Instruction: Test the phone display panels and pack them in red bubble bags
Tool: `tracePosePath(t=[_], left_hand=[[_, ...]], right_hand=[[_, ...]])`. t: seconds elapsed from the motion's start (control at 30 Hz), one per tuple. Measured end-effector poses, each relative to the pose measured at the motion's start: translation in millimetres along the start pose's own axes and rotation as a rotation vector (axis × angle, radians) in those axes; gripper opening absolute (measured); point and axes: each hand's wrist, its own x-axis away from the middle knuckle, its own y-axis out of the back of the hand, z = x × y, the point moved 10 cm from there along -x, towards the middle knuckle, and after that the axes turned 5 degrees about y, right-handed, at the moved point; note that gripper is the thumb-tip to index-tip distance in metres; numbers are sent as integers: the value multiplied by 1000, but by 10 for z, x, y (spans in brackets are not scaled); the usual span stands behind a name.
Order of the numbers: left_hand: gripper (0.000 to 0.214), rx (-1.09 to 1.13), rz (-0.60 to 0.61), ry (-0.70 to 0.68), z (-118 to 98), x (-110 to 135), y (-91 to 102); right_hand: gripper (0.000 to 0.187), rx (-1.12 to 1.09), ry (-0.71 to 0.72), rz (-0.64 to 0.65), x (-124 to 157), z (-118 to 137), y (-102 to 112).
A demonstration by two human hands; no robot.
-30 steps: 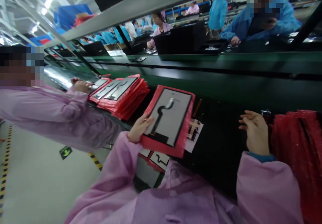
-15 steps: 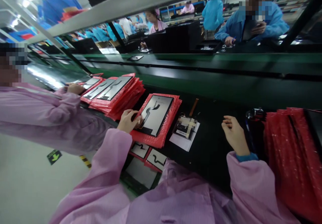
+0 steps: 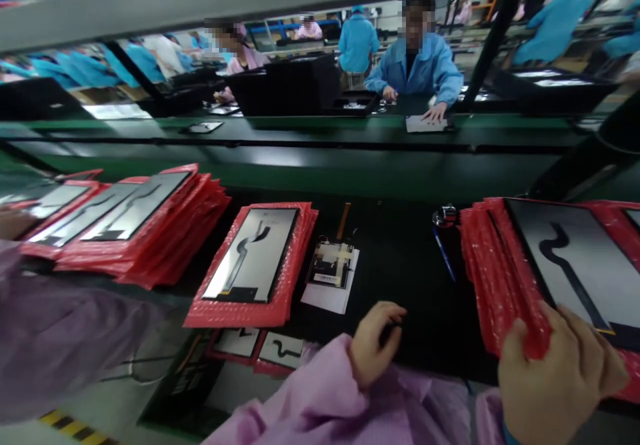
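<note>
left hand (image 3: 377,343): hovering right of the circuit board (image 3: 330,264), grip holding nothing, thumb and fingers curling, gap showing. right hand (image 3: 555,372): spreading farther right, meeting the display panel (image 3: 603,258); clamping not discernible. second panel (image 3: 273,248): lying left of the circuit board.

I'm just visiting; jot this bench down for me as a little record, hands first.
Left hand: loosely curled near the bench's front edge, nothing visible in it
Right hand: at the near left edge of the right panel, grip unclear
Middle panel: grey, lying on red wrap
Left pile: red-wrapped, a panel on top
Beside middle panel: dark part on white sheet
Left of right panel: blue pen
Across: worker in blue
</note>
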Motion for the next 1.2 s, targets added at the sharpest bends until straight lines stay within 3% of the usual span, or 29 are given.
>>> tracePosePath(t=[0.1, 0.23, 0.33, 0.43, 0.5, 0.57, 0.67, 0.77, 0.87, 1.0, 1.1, 1.2], left_hand=[[35, 172, 272, 11, -150, -29, -580], [29, 383, 458, 89, -362, -200, -950], [43, 794, 534, 379, -377, -403, -1224], [60, 1146, 543, 673, -417, -534, -1401], [58, 1179, 511, 734, -451, -580, -1336], [56, 1147, 484, 755, -435, -549, -1172], [50, 1146, 402, 817, -229, -396, -852], [46, 1103, 255, 854, 146, -297, -500], [54, 1025, 138, 889, 524, -301, -233], [62, 950, 45, 975, 899, -352, -106], [62, 874, 22, 985, 1019, -380, -116], [57, 707, 2, 839, 967, -476, 11]], right_hand=[[39, 21, -41, -5, 75, -264, 97], [35, -46, -40, -38, 96, -358, 213], [39, -82, 54, -88, 114, -168, 285], [43, -150, 282, -67, 216, 289, 305], [38, -234, 455, -1, 339, 660, 299], [33, -318, 534, 51, 448, 938, 306], [34, -447, 485, 85, 530, 1131, 294], [32, -526, 464, 136, 610, 1239, 191], [34, -401, 409, 283, 701, 1223, -98], [30, -252, 235, 455, 835, 943, -525], [29, -267, 253, 529, 932, 854, -764], [29, -273, 280, 557, 951, 824, -901]])
